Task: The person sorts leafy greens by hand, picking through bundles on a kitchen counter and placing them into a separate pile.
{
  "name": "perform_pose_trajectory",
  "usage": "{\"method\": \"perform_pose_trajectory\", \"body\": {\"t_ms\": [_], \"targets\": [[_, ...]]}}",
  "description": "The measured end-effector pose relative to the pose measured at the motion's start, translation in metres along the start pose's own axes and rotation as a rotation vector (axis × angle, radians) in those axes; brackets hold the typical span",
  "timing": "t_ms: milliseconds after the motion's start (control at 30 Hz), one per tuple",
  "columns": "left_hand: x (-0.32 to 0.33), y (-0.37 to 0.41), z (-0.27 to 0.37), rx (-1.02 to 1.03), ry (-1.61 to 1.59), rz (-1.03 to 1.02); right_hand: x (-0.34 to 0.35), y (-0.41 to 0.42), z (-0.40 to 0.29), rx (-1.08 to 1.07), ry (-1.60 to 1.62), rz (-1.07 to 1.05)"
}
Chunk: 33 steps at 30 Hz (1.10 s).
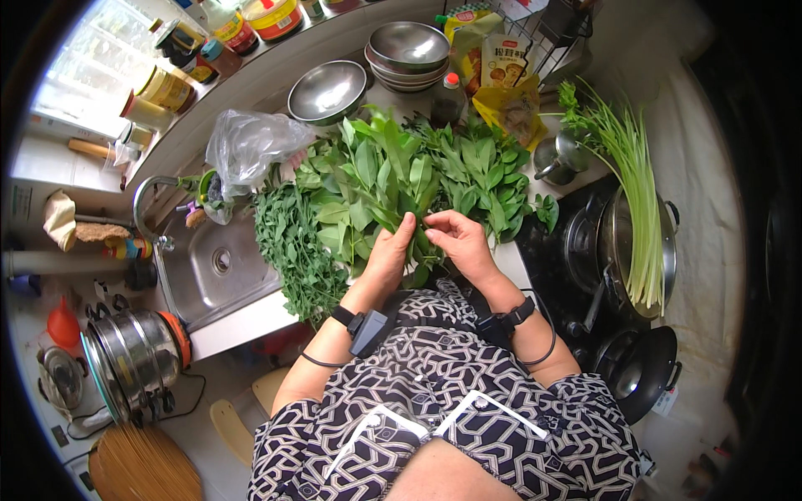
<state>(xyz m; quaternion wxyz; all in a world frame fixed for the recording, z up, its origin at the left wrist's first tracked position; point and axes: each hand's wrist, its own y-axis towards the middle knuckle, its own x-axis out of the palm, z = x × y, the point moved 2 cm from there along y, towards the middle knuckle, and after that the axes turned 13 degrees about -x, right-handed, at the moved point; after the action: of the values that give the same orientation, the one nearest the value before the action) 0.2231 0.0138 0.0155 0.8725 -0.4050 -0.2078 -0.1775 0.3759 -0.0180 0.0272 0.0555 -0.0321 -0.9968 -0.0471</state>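
Observation:
My left hand (pixel 391 253) is closed around the stems of a bunch of broad-leafed green stalks (pixel 388 166), held upright in front of me. On the bunch's right side, my right hand (pixel 460 241) has its thumb and forefinger close together by the leaves; whether something is pinched there is hidden. More leafy greens (pixel 482 175) lie behind and to the right of it. A heap of smaller-leafed greens (pixel 294 250) spreads to the left, along the sink's edge. Both wrists wear black straps with small devices.
To the left is a steel sink (pixel 219 263) with a faucet (pixel 147 194). Behind the greens are a plastic bag (pixel 247 150), a metal bowl (pixel 329 91) and stacked bowls (pixel 410 50). Celery (pixel 642 219) lies across a pan (pixel 617 250) on the stove at right; a wok (pixel 645 376) sits nearer.

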Motion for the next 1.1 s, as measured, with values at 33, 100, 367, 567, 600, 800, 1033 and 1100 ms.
{"method": "perform_pose_trajectory", "body": {"t_ms": [33,100,367,567,600,800,1033,1100], "targets": [[-0.001,0.0,-0.001,0.003,-0.005,-0.009,0.002,0.0,0.001,-0.001,0.004,-0.021],[-0.001,-0.001,-0.002,0.051,-0.006,0.015,0.003,0.002,0.001,-0.003,0.011,-0.061],[-0.021,-0.016,0.026,0.203,0.016,0.352,0.006,0.007,-0.005,0.062,-0.06,-0.059],[-0.066,-0.004,0.028,0.301,-0.11,0.466,-0.003,0.008,0.008,0.062,-0.036,-0.015],[-0.07,-0.001,0.027,0.257,-0.096,0.46,-0.003,0.008,0.01,0.073,-0.031,-0.02],[-0.096,0.032,0.011,0.022,-0.104,0.431,-0.002,0.009,0.021,0.088,-0.054,-0.063],[-0.106,0.06,0.016,-0.178,-0.147,0.391,0.002,0.015,0.028,0.054,-0.175,-0.148],[-0.102,0.061,0.018,-0.197,-0.158,0.385,0.009,0.021,0.025,-0.079,-0.32,-0.236]]}}
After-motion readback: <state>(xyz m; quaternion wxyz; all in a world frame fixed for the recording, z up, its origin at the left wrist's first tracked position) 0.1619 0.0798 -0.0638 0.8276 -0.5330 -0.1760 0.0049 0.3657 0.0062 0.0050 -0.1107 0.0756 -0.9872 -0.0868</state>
